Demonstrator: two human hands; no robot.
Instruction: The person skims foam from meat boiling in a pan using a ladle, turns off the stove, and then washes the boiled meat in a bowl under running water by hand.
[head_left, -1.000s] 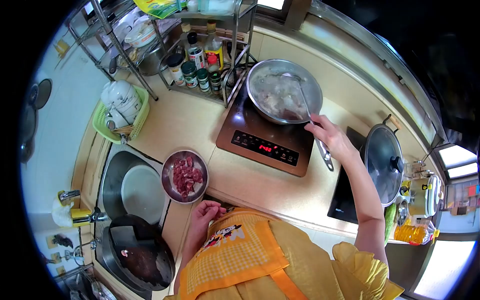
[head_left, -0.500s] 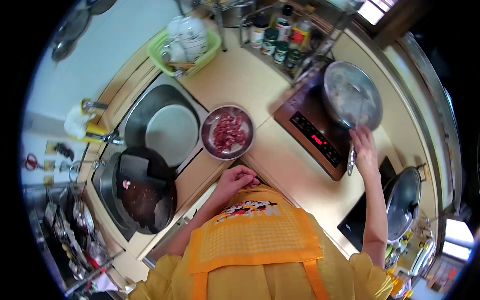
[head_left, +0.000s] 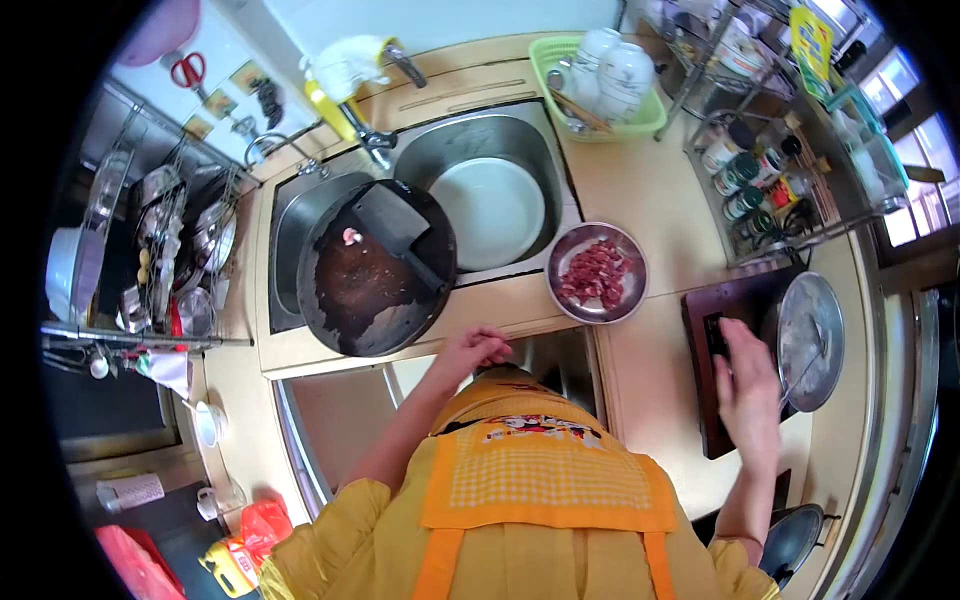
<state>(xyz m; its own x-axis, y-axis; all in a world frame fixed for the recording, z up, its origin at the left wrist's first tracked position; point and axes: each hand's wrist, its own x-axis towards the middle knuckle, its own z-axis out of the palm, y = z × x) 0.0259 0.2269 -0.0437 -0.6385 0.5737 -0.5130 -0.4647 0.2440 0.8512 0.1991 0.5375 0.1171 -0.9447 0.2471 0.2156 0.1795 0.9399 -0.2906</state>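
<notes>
My right hand is over the induction cooker, its fingers apart and nothing in them. Close to its right sits a metal pan with greyish liquid and a long-handled metal utensil resting in it; the utensil's head is hard to make out. My left hand hovers before the apron at the counter's front edge, fingers loosely bent and holding nothing visible. Beyond it stands a steel bowl of cut raw red meat.
A round dark cutting board bearing a cleaver lies across the left sink. A white basin sits in the other sink. Behind are a green basket of dishes and a rack of spice jars. Another pan stands at lower right.
My right hand has let go of the utensil, which stays in the pan, and its fingers have spread. The view has turned toward the sinks on the left. My left hand remains near the apron.
</notes>
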